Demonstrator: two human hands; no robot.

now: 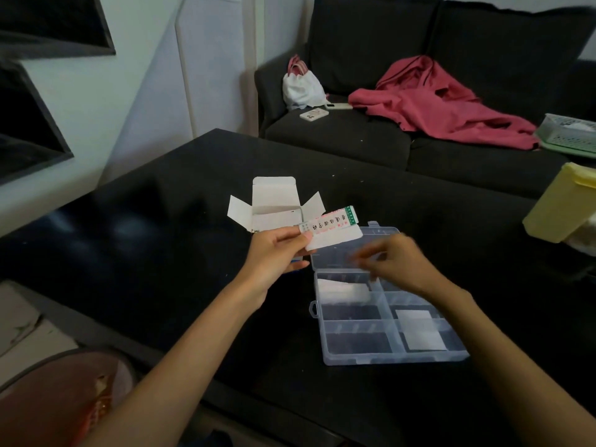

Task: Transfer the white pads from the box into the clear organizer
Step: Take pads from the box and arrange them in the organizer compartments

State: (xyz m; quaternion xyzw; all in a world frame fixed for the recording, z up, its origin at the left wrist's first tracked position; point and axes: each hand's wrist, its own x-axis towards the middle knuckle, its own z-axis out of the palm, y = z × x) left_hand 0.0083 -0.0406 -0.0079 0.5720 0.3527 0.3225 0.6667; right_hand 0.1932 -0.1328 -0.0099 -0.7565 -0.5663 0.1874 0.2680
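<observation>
Here, the left hand (277, 250) pinched a printed box (329, 225) by its near end between thumb and fingers, holding it raised above the black table (161, 237), tilted with its green-striped end up and to the right. A white flap hung open along the box's lower edge. Just behind it, a second, unfolded white carton (274, 201) lay with flaps spread. The right hand (400, 259) hovered over the rear part of the clear organizer (387, 359), blurred by motion; its fingers pointed left toward the box, and whether they were spread or gripped anything could not be told. The organizer sat on the table to the right of the left forearm, lid open away from the person. A white pad (422, 330) lay flat in the front right compartment; further white pads (342, 290) filled the rear left compartment. The remaining compartments showed the dark table beneath. A dark sofa (354, 137) with a red garment (435, 104) stood behind.
</observation>
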